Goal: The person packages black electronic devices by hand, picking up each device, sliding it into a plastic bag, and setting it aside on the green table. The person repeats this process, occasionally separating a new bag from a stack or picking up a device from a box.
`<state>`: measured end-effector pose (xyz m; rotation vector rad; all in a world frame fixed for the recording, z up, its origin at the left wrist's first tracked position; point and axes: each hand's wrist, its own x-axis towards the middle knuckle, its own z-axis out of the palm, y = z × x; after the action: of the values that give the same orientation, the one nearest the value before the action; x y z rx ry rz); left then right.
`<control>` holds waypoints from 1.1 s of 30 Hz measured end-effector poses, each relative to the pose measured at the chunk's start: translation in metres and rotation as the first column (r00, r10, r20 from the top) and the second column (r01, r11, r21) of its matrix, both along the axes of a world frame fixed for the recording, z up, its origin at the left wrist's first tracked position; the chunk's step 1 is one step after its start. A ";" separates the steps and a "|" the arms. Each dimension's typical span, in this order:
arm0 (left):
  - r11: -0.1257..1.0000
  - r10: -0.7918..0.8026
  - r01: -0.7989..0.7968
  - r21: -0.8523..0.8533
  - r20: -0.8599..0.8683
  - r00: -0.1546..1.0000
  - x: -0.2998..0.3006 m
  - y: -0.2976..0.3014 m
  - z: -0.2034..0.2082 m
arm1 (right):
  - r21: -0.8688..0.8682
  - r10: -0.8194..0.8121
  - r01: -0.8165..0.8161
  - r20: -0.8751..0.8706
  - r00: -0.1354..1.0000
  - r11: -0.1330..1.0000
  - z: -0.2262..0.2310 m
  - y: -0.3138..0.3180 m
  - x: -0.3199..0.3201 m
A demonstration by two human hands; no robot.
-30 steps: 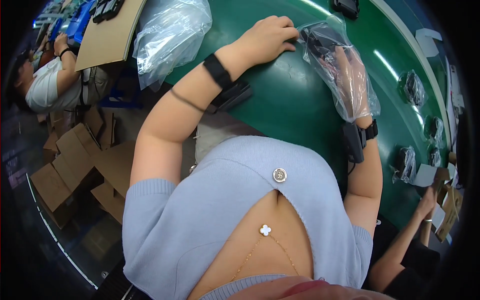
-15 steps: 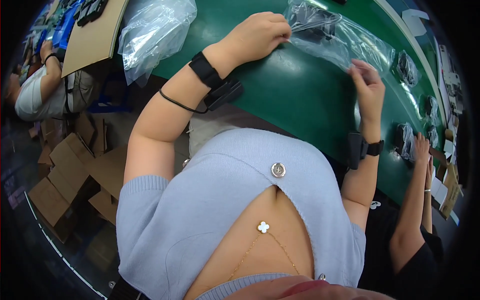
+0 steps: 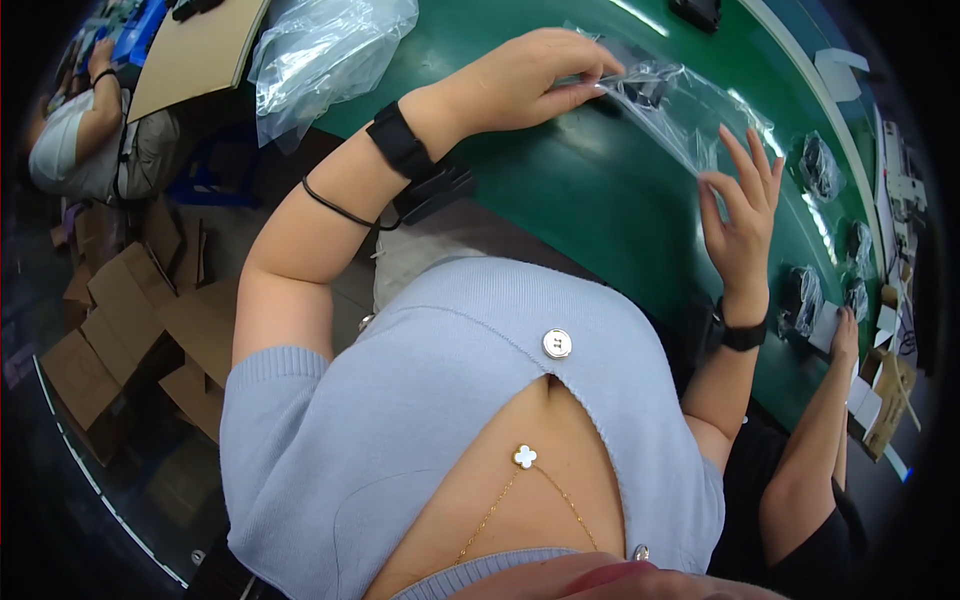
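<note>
A clear plastic bag (image 3: 715, 105) with a dark object (image 3: 648, 92) in its far left part lies across the green table in front of me. My left hand (image 3: 545, 80) is closed on the bag's near left edge, pinching it between thumb and fingers. At the bag's near right corner, the thumb and index finger of my right hand (image 3: 742, 225) pinch the film, while the other fingers stretch upward. The near edge of the bag runs fairly straight between my two hands. The dark object's exact kind is blurred by the film.
Loose clear bags (image 3: 325, 60) lie at the table's left end, beside a cardboard sheet (image 3: 195, 55). Several bagged dark items (image 3: 820, 168) lie to the right. A black item (image 3: 697, 12) sits at the back. A co-worker's hand (image 3: 845, 335) is at right; flattened cartons (image 3: 130, 310) lie at left.
My left hand has shifted right along the bag with its fingers more extended. My right hand has moved slightly lower, its outer fingers now spread. The co-worker's hand has moved nearer.
</note>
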<state>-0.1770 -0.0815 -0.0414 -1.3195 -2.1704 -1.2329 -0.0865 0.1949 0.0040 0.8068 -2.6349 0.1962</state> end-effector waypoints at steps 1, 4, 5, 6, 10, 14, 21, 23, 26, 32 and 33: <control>1.000 -0.006 0.004 0.009 0.127 0.992 0.008 -0.002 0.000 | 0.000 0.013 -0.013 0.002 1.000 1.000 0.001 0.001 -0.001; 0.992 0.116 -0.081 -0.097 0.440 0.890 0.022 0.000 0.008 | -0.210 0.182 -0.162 0.080 0.980 0.964 0.006 0.000 -0.004; 0.982 0.176 -0.105 -0.155 0.575 0.799 0.024 0.002 0.008 | -0.213 0.196 -0.175 0.080 0.977 0.961 0.000 -0.002 -0.009; 0.984 0.167 -0.101 -0.146 0.575 0.801 0.022 0.006 0.008 | -0.354 0.184 -0.136 0.103 0.978 0.925 -0.007 -0.003 -0.013; 0.910 0.313 -0.167 -0.380 0.365 0.876 0.010 0.018 -0.004 | -0.670 0.080 0.195 0.357 0.931 0.716 -0.033 -0.010 -0.047; 0.896 0.419 -0.428 -0.119 -0.092 0.903 -0.008 0.019 -0.033 | -0.490 -0.136 0.373 0.452 0.882 0.788 -0.062 -0.020 -0.080; 0.667 0.325 0.227 -0.710 0.552 0.768 -0.001 0.027 0.023 | -0.339 -0.175 0.366 0.481 0.859 0.866 -0.066 -0.036 -0.099; 0.771 0.286 0.211 -0.601 0.622 0.729 0.001 0.028 0.018 | -0.372 -0.133 0.353 0.503 0.854 0.859 -0.067 -0.035 -0.096; 0.920 0.189 0.142 -0.367 0.729 0.658 0.010 0.020 0.002 | -0.493 0.017 0.346 0.593 0.805 0.798 -0.063 -0.031 -0.087; 0.949 -0.069 -0.209 0.238 0.800 0.597 0.010 0.021 -0.016 | -0.745 0.687 0.662 0.439 0.579 -0.081 -0.054 -0.069 -0.033; 0.935 -0.021 -0.254 0.248 0.754 0.656 0.011 0.018 -0.012 | -0.787 0.758 0.615 0.375 0.534 -0.044 -0.052 -0.071 -0.028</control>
<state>-0.1656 -0.0636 -0.0531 -0.5241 -2.2961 -2.2658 -0.1143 0.1242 -0.0477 0.1446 -1.7013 2.9934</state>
